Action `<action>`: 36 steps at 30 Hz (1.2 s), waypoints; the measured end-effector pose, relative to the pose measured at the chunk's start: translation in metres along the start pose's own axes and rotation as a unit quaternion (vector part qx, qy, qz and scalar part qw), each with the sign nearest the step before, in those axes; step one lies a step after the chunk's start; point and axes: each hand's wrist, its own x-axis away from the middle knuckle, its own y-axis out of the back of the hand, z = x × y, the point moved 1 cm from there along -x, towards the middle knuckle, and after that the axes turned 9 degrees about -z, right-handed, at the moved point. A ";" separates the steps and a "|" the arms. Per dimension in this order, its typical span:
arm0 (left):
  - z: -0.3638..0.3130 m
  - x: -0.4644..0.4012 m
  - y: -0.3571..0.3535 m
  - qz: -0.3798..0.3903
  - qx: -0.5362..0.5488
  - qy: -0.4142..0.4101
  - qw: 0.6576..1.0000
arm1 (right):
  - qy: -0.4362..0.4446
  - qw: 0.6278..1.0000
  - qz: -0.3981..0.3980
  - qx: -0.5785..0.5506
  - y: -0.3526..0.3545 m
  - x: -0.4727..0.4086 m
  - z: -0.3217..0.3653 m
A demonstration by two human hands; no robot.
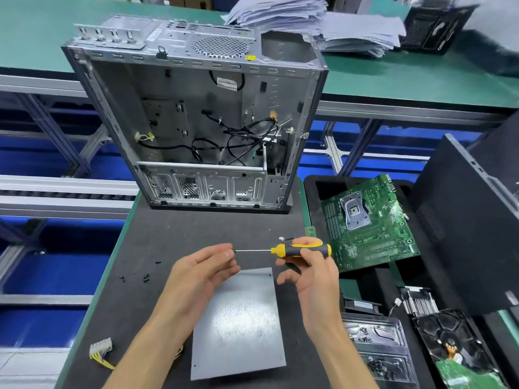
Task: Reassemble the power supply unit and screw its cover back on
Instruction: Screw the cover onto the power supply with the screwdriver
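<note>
Grey PSU cover point(238, 324) lies flat at bench near edge, under both hands. Right hand point(311, 273) grips screwdriver point(292, 249), shaft level, pointing left; left hand point(202, 268) fingers point(224, 252) pinch its tip, screw likely being seated. Spare screws point(146, 277) lie left, nearer left hand. Open room around.

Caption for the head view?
Right hand holds screwdriver; left fingers pinch its tip above PSU cover.

Green-topped workbench point(421, 80), aluminium frame point(351, 147), blue bins point(56, 262)
</note>
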 end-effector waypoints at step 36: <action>0.031 -0.006 -0.006 0.031 -0.567 -0.324 0.757 | 0.138 0.984 -0.019 0.111 0.009 -0.022 0.016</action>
